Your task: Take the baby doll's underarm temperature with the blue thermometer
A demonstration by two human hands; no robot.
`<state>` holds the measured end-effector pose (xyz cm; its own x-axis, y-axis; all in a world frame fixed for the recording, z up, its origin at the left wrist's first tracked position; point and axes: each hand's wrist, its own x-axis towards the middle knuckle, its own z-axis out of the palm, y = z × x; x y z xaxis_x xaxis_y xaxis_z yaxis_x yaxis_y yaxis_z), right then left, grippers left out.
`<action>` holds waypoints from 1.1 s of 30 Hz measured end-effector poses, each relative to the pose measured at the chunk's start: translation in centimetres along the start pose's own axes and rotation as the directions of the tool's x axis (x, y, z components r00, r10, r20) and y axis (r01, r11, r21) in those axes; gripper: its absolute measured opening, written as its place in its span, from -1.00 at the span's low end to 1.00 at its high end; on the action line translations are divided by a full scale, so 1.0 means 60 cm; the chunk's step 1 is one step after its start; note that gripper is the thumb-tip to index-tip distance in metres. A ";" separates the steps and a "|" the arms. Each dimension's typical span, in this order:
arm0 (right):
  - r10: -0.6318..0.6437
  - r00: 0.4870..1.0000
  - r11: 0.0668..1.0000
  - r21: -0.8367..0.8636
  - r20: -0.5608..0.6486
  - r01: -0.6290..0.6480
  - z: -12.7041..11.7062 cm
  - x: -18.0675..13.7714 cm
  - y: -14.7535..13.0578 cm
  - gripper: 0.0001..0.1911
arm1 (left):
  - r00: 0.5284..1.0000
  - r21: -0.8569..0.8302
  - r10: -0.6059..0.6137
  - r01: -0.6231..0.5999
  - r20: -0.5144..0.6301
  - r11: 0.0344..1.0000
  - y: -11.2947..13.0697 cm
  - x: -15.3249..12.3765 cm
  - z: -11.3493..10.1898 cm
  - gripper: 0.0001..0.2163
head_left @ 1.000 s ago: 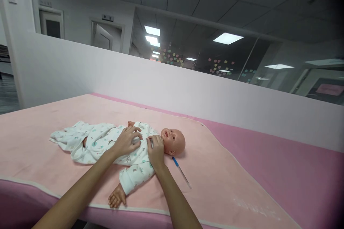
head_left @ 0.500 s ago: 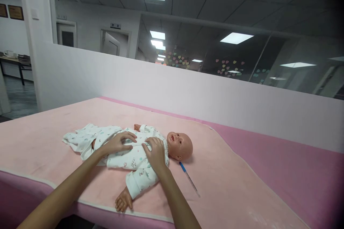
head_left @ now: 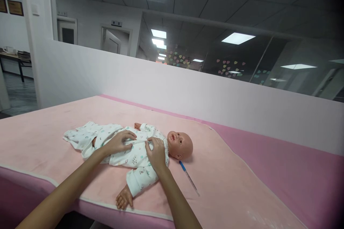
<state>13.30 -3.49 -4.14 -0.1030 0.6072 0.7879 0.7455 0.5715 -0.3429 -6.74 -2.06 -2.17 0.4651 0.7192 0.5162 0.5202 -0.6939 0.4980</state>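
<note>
Head view: baby doll [head_left: 181, 145] on its back on pale pink mat [head_left: 231, 193], middle of the table [head_left: 292, 146], head to the right, legs to the left. Dressed in white printed top [head_left: 125, 158] and similar pants [head_left: 104, 133], loose and rumpled at the left end, with a bit of doll skin between the folds. Near sleeve [head_left: 142, 180] out toward the front edge of the mat, with open doll hand [head_left: 124, 197] just beside the pale trim. Only a cuff and small hand of the far arm in view, past the torso.

Left hand [head_left: 120, 142] over the lower part of the top, fingers bent and slightly parted, thumb apart from the rest. Right hand [head_left: 157, 153] on the upper chest, near the neck, fingers curled downward, thumb close to the fingertips. Raised fold of cloth between both hands; can't tell whether pinched by either.

Thin blue-ended stick [head_left: 189, 178] flat on the mat, blue end just beside the doll's head, clear end toward the front. Behind the table, low white wall [head_left: 188, 87]; above it, glass with heart stickers [head_left: 228, 67]. Far left, desk [head_left: 16, 58] with stacked items, framed plaques [head_left: 15, 8] higher up.
</note>
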 end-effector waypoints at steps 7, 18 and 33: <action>-0.002 1.000 1.000 -0.002 -0.024 0.002 0.001 0.000 -0.001 -0.90 | 0.999 0.153 0.040 -0.037 -0.012 0.988 0.006 0.001 0.007 -0.80; -0.013 1.000 0.999 -0.034 -0.023 0.012 0.001 -0.001 -0.001 -0.91 | 1.000 0.072 -0.003 0.004 -0.007 0.997 0.006 0.005 0.008 -0.84; 0.008 1.000 1.000 0.001 -0.004 -0.008 0.000 -0.002 -0.002 -0.92 | 0.995 -0.213 -0.072 0.085 0.066 0.973 0.015 0.004 -0.004 -0.87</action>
<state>13.22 -3.62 -4.19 -0.0943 0.6094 0.7872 0.7457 0.5671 -0.3497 -6.33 -2.54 -1.44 0.4723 0.7683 0.4320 0.3934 -0.6223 0.6768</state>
